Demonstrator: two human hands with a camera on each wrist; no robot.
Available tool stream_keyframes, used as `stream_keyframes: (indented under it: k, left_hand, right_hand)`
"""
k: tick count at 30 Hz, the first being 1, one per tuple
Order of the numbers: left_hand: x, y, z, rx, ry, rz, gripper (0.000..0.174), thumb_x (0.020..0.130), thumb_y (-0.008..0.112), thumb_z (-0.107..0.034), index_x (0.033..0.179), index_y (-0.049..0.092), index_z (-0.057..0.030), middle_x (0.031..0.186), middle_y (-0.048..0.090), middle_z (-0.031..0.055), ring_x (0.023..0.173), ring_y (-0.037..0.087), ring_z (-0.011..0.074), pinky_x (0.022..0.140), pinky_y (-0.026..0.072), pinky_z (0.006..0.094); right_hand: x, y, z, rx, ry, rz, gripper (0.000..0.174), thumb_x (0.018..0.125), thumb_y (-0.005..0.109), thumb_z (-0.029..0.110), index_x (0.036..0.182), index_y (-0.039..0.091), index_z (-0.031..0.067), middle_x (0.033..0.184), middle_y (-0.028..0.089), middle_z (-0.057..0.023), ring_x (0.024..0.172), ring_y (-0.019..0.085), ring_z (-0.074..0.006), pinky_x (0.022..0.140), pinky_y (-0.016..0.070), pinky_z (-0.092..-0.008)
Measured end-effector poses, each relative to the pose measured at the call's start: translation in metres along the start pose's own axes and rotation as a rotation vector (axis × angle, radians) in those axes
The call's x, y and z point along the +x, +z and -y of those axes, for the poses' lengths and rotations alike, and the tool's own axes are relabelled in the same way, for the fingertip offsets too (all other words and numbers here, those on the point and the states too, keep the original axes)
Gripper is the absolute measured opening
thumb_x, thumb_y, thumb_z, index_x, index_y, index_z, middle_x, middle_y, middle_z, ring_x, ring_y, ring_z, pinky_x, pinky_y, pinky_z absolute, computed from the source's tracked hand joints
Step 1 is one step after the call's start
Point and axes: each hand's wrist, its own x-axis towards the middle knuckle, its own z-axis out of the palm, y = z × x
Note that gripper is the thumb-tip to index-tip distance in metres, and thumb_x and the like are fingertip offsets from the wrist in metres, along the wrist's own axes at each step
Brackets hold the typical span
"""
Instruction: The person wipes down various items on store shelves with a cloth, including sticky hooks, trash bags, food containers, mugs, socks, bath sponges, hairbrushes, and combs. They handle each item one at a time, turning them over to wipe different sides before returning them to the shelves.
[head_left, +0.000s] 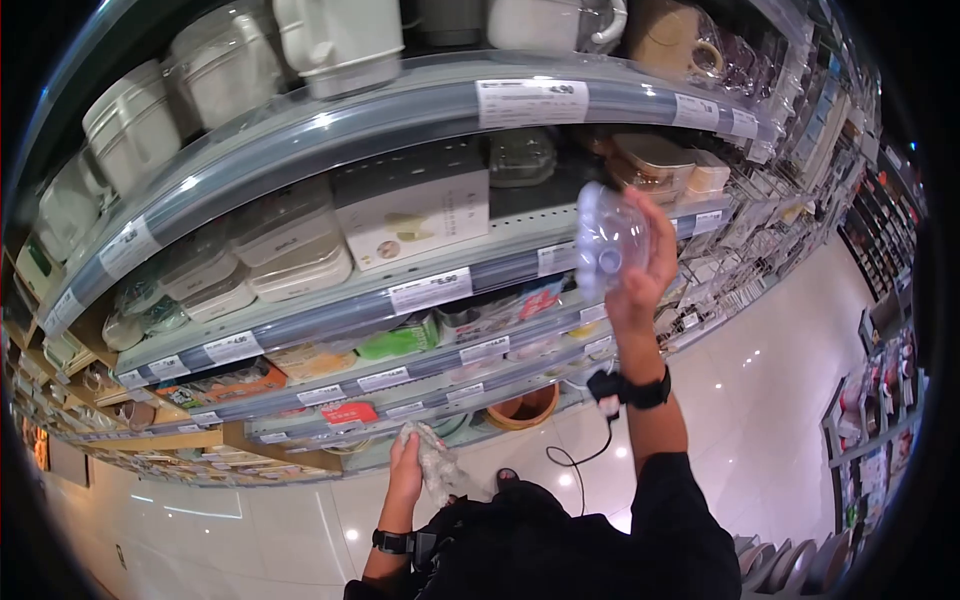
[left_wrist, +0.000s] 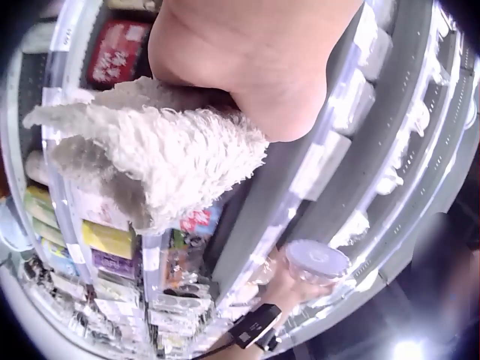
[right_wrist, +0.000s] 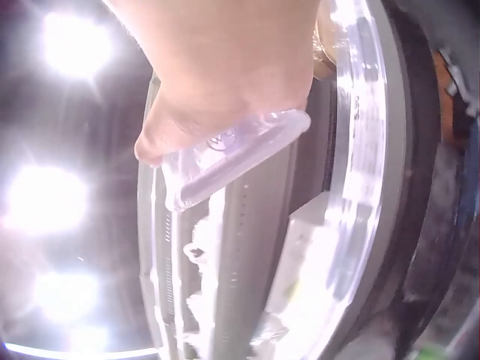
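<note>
My right hand (head_left: 650, 262) grips a clear plastic container (head_left: 607, 240), raised in front of the middle shelf. In the right wrist view the thumb and palm of the right hand (right_wrist: 225, 67) cover part of the container (right_wrist: 236, 161). Low in the head view, my left hand (head_left: 404, 478) holds a crumpled white fluffy cloth (head_left: 438, 465). The cloth (left_wrist: 176, 154) hangs from the left hand (left_wrist: 247, 60) in the left wrist view, its fingers mostly hidden. Close to the container's left is a boxed item (head_left: 415, 210) on the shelf.
White mugs (head_left: 340, 45) line the top shelf, above a rail with price tags (head_left: 532, 102). Pale lidded boxes (head_left: 295, 245) and a glass container (head_left: 522, 158) share the middle shelf. A brown bowl (head_left: 525, 408) sits at the bottom. A cable (head_left: 580, 462) hangs from the right wrist.
</note>
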Motion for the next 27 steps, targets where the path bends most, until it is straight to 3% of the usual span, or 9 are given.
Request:
stream_keyframes:
  k: [4, 6, 10, 12, 14, 20, 24, 26, 27]
  left_hand:
    - [0.002, 0.065, -0.038, 0.199, 0.157, 0.148, 0.029, 0.096, 0.040, -0.026, 0.109, 0.046, -0.0005, 0.095, 0.058, 0.0111, 0.088, 0.059, 0.0197, 0.082, 0.0470, 0.0324]
    - [0.001, 0.103, -0.059, 0.290, 0.515, 0.232, 0.030, 0.096, 0.039, -0.024, 0.115, 0.043, -0.0008, 0.107, 0.053, 0.0134, 0.100, 0.053, 0.0218, 0.092, 0.0412, 0.0367]
    - [0.019, 0.153, -0.068, 0.549, 0.979, 0.280, 0.036, 0.093, 0.043, -0.028, 0.123, 0.037, -0.0088, 0.129, 0.038, 0.0203, 0.124, 0.035, 0.0380, 0.102, 0.0239, 0.0531]
    - [0.019, 0.176, -0.063, 0.676, 1.139, 0.276, 0.036, 0.091, 0.044, -0.025, 0.123, 0.038, -0.0108, 0.137, 0.032, 0.0222, 0.131, 0.026, 0.0433, 0.105, 0.0158, 0.0579]
    - [0.021, 0.196, -0.052, 1.008, 1.169, 0.148, 0.051, 0.076, 0.055, -0.014, 0.126, 0.044, -0.0147, 0.143, 0.024, 0.0228, 0.134, 0.012, 0.0510, 0.102, 0.0027, 0.0654]
    - [0.044, 0.207, -0.055, 0.909, 1.010, -0.169, 0.056, 0.074, 0.050, -0.007, 0.130, 0.042, -0.0102, 0.148, 0.020, 0.0212, 0.138, 0.009, 0.0419, 0.100, -0.0102, 0.0642]
    - [0.047, 0.202, -0.026, 0.896, 1.035, -0.001, 0.056, 0.076, 0.051, -0.009, 0.131, 0.042, -0.0127, 0.148, 0.023, 0.0201, 0.139, 0.006, 0.0430, 0.102, -0.0056, 0.0647]
    - [0.041, 0.205, -0.011, 0.772, 1.333, 0.301, 0.051, 0.090, 0.045, -0.038, 0.136, 0.037, -0.0194, 0.150, 0.018, 0.0198, 0.138, 0.004, 0.0462, 0.105, -0.0007, 0.0611]
    - [0.034, 0.210, -0.018, 0.838, 1.372, 0.363, 0.053, 0.085, 0.052, -0.037, 0.135, 0.039, -0.0237, 0.149, 0.018, 0.0209, 0.136, 0.004, 0.0504, 0.105, -0.0001, 0.0619]
  right_hand:
    - [-0.052, -0.010, 0.034, 1.545, 1.038, -0.491, 0.074, 0.080, 0.043, 0.064, 0.126, 0.045, 0.0067, 0.127, 0.046, -0.0106, 0.112, 0.050, -0.0293, 0.094, 0.0419, -0.0455]
    - [-0.074, -0.007, 0.042, 1.169, 1.185, -0.380, 0.069, 0.083, 0.035, 0.064, 0.126, 0.046, 0.0115, 0.126, 0.048, -0.0088, 0.113, 0.049, -0.0293, 0.097, 0.0394, -0.0466]
    - [-0.125, -0.010, 0.033, 1.687, 1.198, -0.253, 0.069, 0.085, 0.033, 0.062, 0.132, 0.043, 0.0130, 0.130, 0.049, -0.0096, 0.121, 0.046, -0.0299, 0.101, 0.0364, -0.0491]
    - [-0.128, -0.006, 0.047, 1.187, 1.524, -0.307, 0.072, 0.084, 0.032, 0.062, 0.132, 0.043, 0.0092, 0.129, 0.050, -0.0101, 0.121, 0.046, -0.0288, 0.100, 0.0373, -0.0444]
    - [-0.125, -0.011, 0.056, 0.957, 1.337, 0.047, 0.076, 0.082, 0.033, 0.062, 0.125, 0.045, 0.0005, 0.121, 0.053, -0.0107, 0.114, 0.050, -0.0229, 0.100, 0.0352, -0.0349]
    - [-0.144, -0.033, 0.061, 1.127, 1.346, -0.012, 0.073, 0.078, 0.053, 0.056, 0.126, 0.043, 0.0016, 0.118, 0.052, -0.0123, 0.112, 0.050, -0.0205, 0.097, 0.0376, -0.0327]
    - [-0.142, -0.033, 0.058, 1.078, 1.381, -0.101, 0.071, 0.078, 0.055, 0.053, 0.125, 0.043, 0.0009, 0.118, 0.052, -0.0108, 0.112, 0.049, -0.0190, 0.098, 0.0362, -0.0323]
    - [-0.149, -0.032, 0.052, 1.013, 1.338, -0.084, 0.071, 0.079, 0.054, 0.054, 0.125, 0.043, 0.0010, 0.118, 0.052, -0.0099, 0.113, 0.049, -0.0186, 0.099, 0.0351, -0.0319]
    - [-0.159, -0.030, 0.045, 1.049, 1.364, -0.071, 0.069, 0.081, 0.052, 0.053, 0.125, 0.043, 0.0012, 0.119, 0.052, -0.0095, 0.114, 0.048, -0.0185, 0.099, 0.0347, -0.0319]
